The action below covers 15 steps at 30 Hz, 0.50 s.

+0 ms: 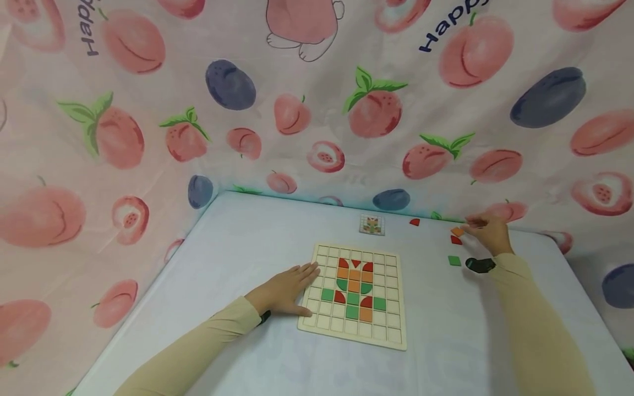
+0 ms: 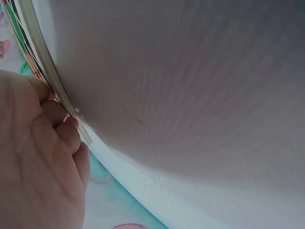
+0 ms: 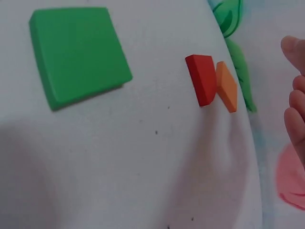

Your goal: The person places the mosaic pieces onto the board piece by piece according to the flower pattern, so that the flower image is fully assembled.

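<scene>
My left hand (image 1: 287, 289) rests with fairly straight fingers on the left edge of the pale wooden grid board (image 1: 317, 324). In the left wrist view, its fingers (image 2: 66, 131) touch the board's side. Red, orange and green tiles form a pattern in the board's middle columns. My right hand (image 1: 489, 234) hovers at the far right, close to an orange square tile (image 1: 457, 232); nothing shows between its loosely bent fingers. Beside that tile lies a red quarter-round tile (image 3: 203, 78). A green square tile (image 3: 81, 55) lies nearer to me.
A small pattern card (image 1: 372, 225) lies behind the board, with another red quarter-round tile (image 1: 414, 222) to its right. A fruit-print cloth (image 1: 317, 110) rises along the back and left edges of the white table (image 1: 223, 247).
</scene>
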{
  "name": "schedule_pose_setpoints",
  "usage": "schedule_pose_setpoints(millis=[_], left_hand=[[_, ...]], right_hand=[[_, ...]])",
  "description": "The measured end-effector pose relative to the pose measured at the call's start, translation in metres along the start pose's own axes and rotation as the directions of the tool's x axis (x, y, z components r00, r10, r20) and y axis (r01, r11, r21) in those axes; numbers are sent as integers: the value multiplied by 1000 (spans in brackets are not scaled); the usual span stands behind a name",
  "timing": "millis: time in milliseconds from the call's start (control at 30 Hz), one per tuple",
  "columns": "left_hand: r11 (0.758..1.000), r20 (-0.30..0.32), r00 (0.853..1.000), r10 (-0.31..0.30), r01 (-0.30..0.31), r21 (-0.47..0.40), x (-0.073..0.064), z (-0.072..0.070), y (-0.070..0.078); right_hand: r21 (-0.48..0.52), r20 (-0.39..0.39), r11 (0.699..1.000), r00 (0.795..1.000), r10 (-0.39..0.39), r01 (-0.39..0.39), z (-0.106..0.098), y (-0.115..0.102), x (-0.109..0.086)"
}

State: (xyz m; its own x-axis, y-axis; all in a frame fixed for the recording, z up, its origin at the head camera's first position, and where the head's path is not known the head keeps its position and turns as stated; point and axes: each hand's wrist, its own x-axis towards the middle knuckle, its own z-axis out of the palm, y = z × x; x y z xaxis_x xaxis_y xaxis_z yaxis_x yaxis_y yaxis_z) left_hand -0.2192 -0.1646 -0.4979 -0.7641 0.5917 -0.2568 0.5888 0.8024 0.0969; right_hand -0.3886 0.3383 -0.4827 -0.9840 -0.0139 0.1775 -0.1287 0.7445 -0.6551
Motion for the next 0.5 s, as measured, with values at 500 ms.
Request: schedule_pose_setpoints(millis=[500], left_hand=[[1000,0,1000,-18,18,-10,0,2,0]], right_hand=[[-75,99,997,995,24,-16,13,17,15]])
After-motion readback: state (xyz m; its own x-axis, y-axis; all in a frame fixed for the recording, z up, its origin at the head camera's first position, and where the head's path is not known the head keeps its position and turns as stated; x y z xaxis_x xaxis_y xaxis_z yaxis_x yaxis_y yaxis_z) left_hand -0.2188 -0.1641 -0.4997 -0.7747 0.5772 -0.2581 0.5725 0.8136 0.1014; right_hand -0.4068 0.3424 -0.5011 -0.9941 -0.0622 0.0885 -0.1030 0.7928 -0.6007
